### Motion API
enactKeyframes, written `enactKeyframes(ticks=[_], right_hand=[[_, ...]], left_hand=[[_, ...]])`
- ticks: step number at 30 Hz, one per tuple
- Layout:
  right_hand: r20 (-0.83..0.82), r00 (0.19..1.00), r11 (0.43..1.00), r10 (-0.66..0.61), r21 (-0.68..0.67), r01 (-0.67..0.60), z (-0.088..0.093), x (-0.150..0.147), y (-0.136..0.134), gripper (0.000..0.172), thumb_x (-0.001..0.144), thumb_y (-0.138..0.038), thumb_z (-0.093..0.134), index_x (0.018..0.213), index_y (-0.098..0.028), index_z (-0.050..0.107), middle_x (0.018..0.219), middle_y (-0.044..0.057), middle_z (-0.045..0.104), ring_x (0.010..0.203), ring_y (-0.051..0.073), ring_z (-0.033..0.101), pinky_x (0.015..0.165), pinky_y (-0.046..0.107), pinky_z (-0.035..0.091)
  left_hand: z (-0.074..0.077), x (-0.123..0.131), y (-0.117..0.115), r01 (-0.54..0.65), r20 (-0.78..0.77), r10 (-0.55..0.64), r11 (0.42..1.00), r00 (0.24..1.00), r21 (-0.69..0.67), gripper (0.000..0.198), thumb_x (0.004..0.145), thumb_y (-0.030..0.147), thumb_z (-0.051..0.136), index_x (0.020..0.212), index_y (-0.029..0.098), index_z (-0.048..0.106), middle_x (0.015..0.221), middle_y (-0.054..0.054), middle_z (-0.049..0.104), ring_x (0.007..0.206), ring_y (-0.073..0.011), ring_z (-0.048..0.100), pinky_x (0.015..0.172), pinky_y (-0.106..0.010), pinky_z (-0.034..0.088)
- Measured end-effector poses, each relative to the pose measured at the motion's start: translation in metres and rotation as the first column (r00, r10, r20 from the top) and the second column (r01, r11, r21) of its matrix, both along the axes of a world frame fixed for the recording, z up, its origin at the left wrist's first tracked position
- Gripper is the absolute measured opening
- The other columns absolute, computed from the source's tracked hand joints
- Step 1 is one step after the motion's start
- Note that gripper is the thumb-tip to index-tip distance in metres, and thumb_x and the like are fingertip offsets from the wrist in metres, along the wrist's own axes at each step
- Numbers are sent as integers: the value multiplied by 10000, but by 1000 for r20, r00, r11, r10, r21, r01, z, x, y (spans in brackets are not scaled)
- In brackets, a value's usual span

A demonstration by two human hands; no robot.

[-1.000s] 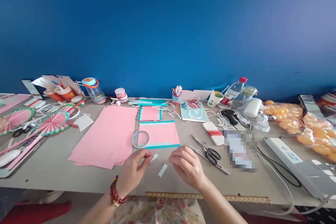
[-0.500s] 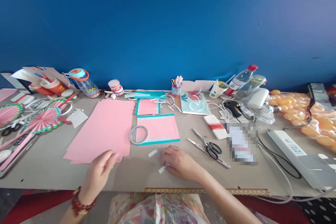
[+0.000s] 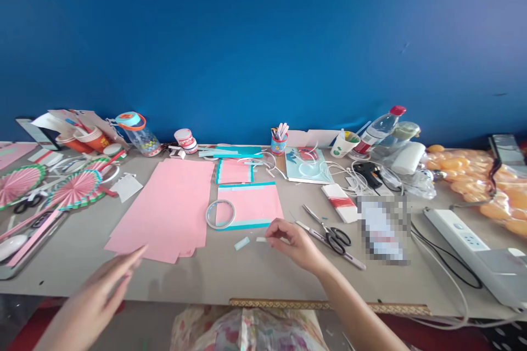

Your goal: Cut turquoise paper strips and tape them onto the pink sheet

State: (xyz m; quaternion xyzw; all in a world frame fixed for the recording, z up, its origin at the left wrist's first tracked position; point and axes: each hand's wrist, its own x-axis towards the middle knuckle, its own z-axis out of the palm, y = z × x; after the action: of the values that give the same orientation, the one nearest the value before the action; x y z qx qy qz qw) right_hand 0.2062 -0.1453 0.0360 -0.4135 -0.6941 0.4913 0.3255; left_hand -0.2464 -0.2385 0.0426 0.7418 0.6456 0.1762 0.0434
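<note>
Behind our grey-brown table [image 3: 197, 279] rises a plain blue wall [image 3: 247, 49]. At far left we have round, pleated pink paper fans [image 3: 75, 189] with green-and-white edges. Our left hand [image 3: 102, 289], blurred, has its fingers stretched out and thumb apart, with nothing visible in its hold, near the lower edge of large, flat pink paper sheets [image 3: 164, 205]. Next, a silvery ring [image 3: 221, 227] overlaps the left side of a pink paper rectangle banded in teal [image 3: 255, 204]. Nearer us, a short pale-blue strip [image 3: 242, 243] lies on the table. Our right hand [image 3: 294, 245] pinches a small whitish strip [image 3: 261, 239] between its fingertips. Beside it we see metal scissors with black handles [image 3: 328, 230].
</note>
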Motion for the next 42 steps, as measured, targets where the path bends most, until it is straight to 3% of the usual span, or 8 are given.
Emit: enactKeyframes(ticks=[4, 8, 11, 24, 26, 31, 35, 42], right_hand=[[-128, 989, 995, -75, -73, 66, 2, 1, 5, 218, 892, -404, 635, 919, -188, 643, 789, 5, 614, 725, 141, 580, 679, 260, 462], [-214, 962, 983, -171, -97, 153, 10, 1, 10, 223, 874, -405, 647, 930, -189, 652, 846, 16, 619, 732, 137, 590, 685, 266, 482], [-242, 943, 972, -229, -102, 210, 18, 1, 15, 218, 868, -404, 654, 923, -194, 657, 846, 18, 631, 749, 142, 595, 683, 265, 487], [-325, 886, 932, -331, -262, 252, 15, -11, 37, 250, 800, -415, 731, 894, -194, 662, 782, 1, 633, 703, 135, 600, 667, 265, 478], [-326, 879, 929, -346, -252, 272, 12, -13, 39, 241, 802, -408, 730, 895, -195, 666, 772, -3, 628, 700, 134, 599, 667, 264, 472], [-336, 867, 923, -367, -248, 295, 6, -13, 43, 221, 794, -388, 737, 873, -192, 671, 765, -5, 633, 687, 129, 597, 667, 262, 465], [-340, 870, 927, -356, -248, 282, 3, -14, 44, 226, 789, -388, 737, 874, -190, 669, 765, -1, 640, 686, 133, 601, 664, 267, 469], [-365, 868, 936, -337, -232, 266, 3, -16, 46, 222, 790, -387, 728, 872, -189, 669, 760, -5, 637, 684, 129, 605, 665, 265, 472]], left_hand=[[3, 77, 52, 146, 90, -151, 987, 984, 67, 209, 918, 375, 506, 926, 252, 675, 915, -32, 719, 882, -200, 682, 808, -272, 540], [6, 157, 90, 292, 279, -307, 952, 910, 94, 301, 979, 278, 415, 1241, 236, 556, 1084, -76, 682, 994, -203, 650, 874, -314, 515], [13, 195, 113, 466, 339, -459, 882, 821, 67, 195, 980, 264, 420, 920, 224, 601, 936, -52, 649, 930, -194, 613, 826, -305, 490], [0, 213, 146, 395, 546, -332, 919, 769, 3, 412, 981, 327, 398, 601, 200, 303, 579, 43, 317, 554, -114, 329, 552, -252, 272], [5, 212, 144, 545, 555, -435, 838, 709, -39, 377, 984, 315, 414, 629, 190, 428, 642, 22, 438, 617, -119, 436, 615, -241, 346], [6, 213, 135, 906, 644, -655, 393, 396, -158, 286, 863, 439, 667, 1047, 223, 637, 1073, -56, 641, 871, -161, 613, 826, -272, 470], [-3, 215, 137, 741, 662, -509, 663, 551, -107, 321, 938, 391, 577, 692, 185, 584, 718, -11, 594, 707, -139, 569, 730, -261, 463], [-5, 212, 134, 644, 688, -438, 763, 578, -55, 131, 936, 217, 530, 833, 192, 607, 752, -10, 632, 689, -128, 569, 668, -236, 449]])
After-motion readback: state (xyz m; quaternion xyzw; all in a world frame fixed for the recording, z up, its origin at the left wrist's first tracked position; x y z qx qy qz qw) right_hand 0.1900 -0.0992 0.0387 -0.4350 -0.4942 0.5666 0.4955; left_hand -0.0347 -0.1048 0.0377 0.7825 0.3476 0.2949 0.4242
